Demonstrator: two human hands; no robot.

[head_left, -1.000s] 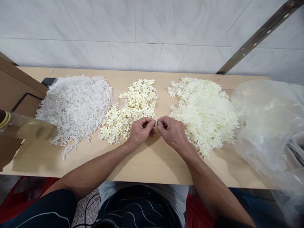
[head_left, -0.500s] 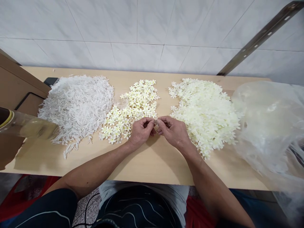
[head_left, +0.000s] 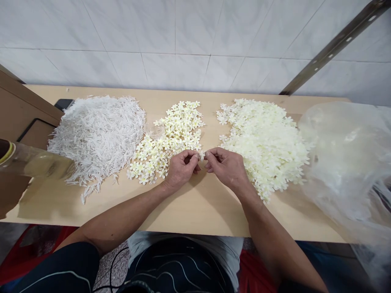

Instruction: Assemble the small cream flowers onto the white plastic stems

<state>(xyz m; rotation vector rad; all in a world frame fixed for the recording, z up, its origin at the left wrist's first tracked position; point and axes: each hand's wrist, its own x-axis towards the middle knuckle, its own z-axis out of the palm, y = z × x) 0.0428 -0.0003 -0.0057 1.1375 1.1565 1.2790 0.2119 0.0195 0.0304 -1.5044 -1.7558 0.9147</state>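
My left hand (head_left: 182, 169) is closed in a pinch, thumb against forefinger. A small pale artificial flower (head_left: 202, 156) shows at its fingertips, partly hidden. Just to the right, my right hand (head_left: 226, 166) is pinched too; what lies between its fingertips is too small to make out. Behind and left of my left hand lies a loose pile of white flowers with yellow centres (head_left: 177, 130). A larger heap of pale flowers (head_left: 265, 142) spreads beside my right hand. Farther left is a heap of thin white stem-like pieces (head_left: 100, 130).
A clear plastic bag (head_left: 348, 158) sits at the right end of the wooden table (head_left: 189, 215). On the left are a cardboard box (head_left: 26, 103) and a see-through bottle-like container (head_left: 42, 162). A metal bracket (head_left: 330, 51) slants down the tiled wall.
My right hand has drawn slightly to the right, away from my left hand. The gap between the fingertips is wider and a pale flower shows there. My left hand has barely moved.
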